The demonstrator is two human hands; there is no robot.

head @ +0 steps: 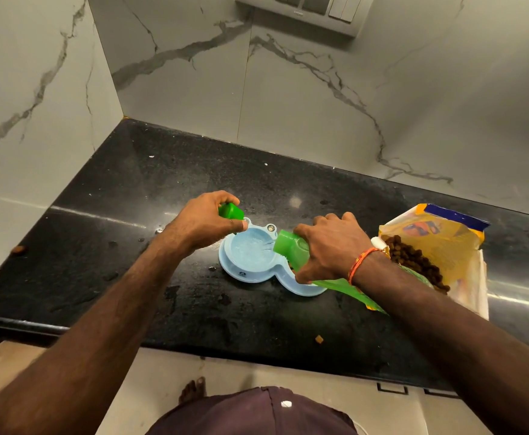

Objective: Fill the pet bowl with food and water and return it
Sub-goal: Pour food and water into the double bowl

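A light blue double pet bowl (pixel 233 270) lies on the black counter. My right hand (pixel 329 246) grips a green bottle (pixel 288 246), tilted with its mouth over the bowl's left compartment, and water streams into that compartment. My left hand (pixel 206 219) holds the green bottle cap (pixel 231 211) just above the bowl's far left rim. The bowl's right compartment is mostly hidden under my right hand and the bottle.
An open yellow bag of brown kibble (pixel 436 246) lies to the right of the bowl, spilling pieces at its mouth. Loose kibble (pixel 319 339) sits near the counter's front edge. Marble walls close the back and left. Wet spots dot the counter (pixel 131 230).
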